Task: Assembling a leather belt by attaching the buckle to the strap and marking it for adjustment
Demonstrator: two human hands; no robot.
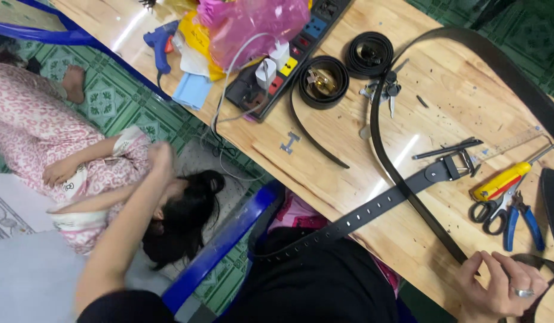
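Note:
My right hand, a ring on one finger, pinches a long black belt strap at the near edge of the wooden table. This strap runs up the table and curves round to the far right. A second black belt with punched holes and a metal buckle lies across it and hangs off onto my lap. My left hand is stretched out beyond the table, above the floor, and blurred. Whether it holds anything I cannot tell.
Two coiled belts, a power strip, a pink bag and a blue glue gun sit at the back. Yellow-handled tool, scissors and pliers lie right. A person lies on the floor.

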